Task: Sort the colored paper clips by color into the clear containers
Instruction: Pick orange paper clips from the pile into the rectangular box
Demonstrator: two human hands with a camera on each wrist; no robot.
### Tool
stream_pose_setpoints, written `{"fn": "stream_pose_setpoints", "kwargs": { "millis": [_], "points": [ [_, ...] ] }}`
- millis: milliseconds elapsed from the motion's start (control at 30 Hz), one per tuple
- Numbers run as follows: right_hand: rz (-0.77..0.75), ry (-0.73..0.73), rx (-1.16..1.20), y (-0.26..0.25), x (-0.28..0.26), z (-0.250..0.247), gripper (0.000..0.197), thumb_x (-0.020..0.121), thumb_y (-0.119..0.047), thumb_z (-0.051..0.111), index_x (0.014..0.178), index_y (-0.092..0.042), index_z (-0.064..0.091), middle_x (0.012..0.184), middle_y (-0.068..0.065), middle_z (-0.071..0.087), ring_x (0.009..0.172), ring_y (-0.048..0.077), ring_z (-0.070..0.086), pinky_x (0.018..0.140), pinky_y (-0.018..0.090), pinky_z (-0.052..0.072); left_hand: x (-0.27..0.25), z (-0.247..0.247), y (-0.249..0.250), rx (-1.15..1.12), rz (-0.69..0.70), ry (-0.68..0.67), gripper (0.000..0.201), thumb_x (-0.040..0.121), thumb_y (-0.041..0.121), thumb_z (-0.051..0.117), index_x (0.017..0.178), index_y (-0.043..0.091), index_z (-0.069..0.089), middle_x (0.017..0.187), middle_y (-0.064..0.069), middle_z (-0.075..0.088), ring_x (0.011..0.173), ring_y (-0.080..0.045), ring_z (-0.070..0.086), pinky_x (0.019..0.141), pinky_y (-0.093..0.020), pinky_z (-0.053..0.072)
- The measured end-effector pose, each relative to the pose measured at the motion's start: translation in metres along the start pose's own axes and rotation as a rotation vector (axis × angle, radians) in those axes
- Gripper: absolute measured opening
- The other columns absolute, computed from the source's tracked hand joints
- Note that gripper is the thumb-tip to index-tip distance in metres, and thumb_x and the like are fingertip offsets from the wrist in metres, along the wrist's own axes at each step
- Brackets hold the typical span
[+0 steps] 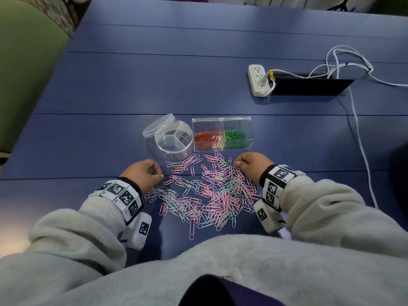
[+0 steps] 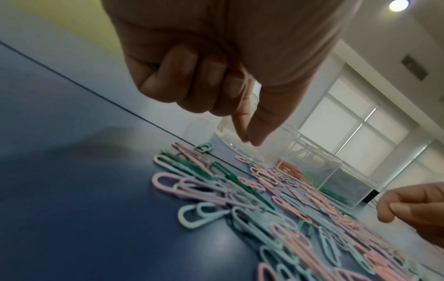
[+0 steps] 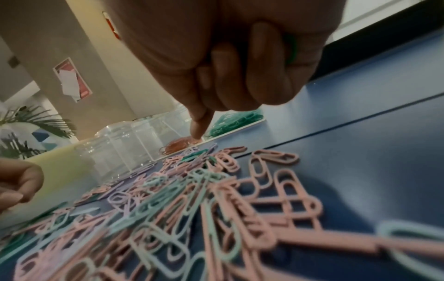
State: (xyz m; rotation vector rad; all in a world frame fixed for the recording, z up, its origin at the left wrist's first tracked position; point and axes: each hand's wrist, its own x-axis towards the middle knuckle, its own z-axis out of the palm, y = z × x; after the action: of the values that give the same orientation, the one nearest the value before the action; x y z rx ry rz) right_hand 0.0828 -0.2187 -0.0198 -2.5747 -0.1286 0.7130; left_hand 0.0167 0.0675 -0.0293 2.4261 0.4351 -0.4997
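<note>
Pinching over the clip pile (image 1: pixel 205 193), both hands (image 1: pixel 144 174) (image 1: pixel 251 165) hold green clips in curled fingers; the green compartment (image 1: pixel 237 138) lies just beyond the right hand.

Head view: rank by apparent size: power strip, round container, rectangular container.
1. rectangular container
2. round container, lid included; close to the first, so unsure
3. power strip, farther from the camera, so its true size is unclear

Blue table (image 1: pixel 154 74) — windows (image 2: pixel 355 121) behind, ceiling light (image 2: pixel 398 5).
</note>
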Motion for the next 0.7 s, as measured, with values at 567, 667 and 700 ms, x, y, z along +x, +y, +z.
{"fn": "stream_pose_setpoints", "kwargs": {
  "millis": [567, 667, 700],
  "points": [
    [-0.006, -0.052, -0.113, -0.010, 0.024, -0.004, 0.009, 0.092, -0.026, 0.058, 0.098, -0.023, 0.063, 0.107, -0.002, 0.064, 0.097, 0.016, 0.059, 0.085, 0.029, 0.048, 0.023, 0.004, 0.029, 0.198, 0.049, -0.037, 0.024, 0.085, 0.033, 0.064, 0.109, 0.028, 0.062, 0.115, 0.006, 0.063, 0.103, -0.016, 0.058, 0.090, -0.031, 0.048],
    [-0.030, -0.040, -0.168, -0.014, 0.023, -0.003, 0.005, 0.090, -0.029, 0.059, 0.094, -0.028, 0.056, 0.101, -0.006, 0.058, 0.091, 0.014, 0.055, 0.075, 0.026, 0.044, 0.024, 0.007, 0.030, 0.181, 0.057, -0.051, 0.019, 0.085, 0.032, 0.065, 0.103, 0.030, 0.062, 0.113, 0.007, 0.064, 0.101, -0.016, 0.059, 0.090, -0.033, 0.049],
    [-0.038, -0.043, -0.189, -0.015, 0.023, -0.003, 0.007, 0.090, -0.030, 0.059, 0.094, -0.029, 0.054, 0.099, -0.007, 0.056, 0.090, 0.014, 0.055, 0.075, 0.026, 0.044, 0.024, 0.008, 0.030, 0.182, 0.061, -0.056, 0.016, 0.084, 0.032, 0.066, 0.100, 0.030, 0.062, 0.111, 0.007, 0.064, 0.099, -0.015, 0.059, 0.088, -0.032, 0.050]
  ]
}}
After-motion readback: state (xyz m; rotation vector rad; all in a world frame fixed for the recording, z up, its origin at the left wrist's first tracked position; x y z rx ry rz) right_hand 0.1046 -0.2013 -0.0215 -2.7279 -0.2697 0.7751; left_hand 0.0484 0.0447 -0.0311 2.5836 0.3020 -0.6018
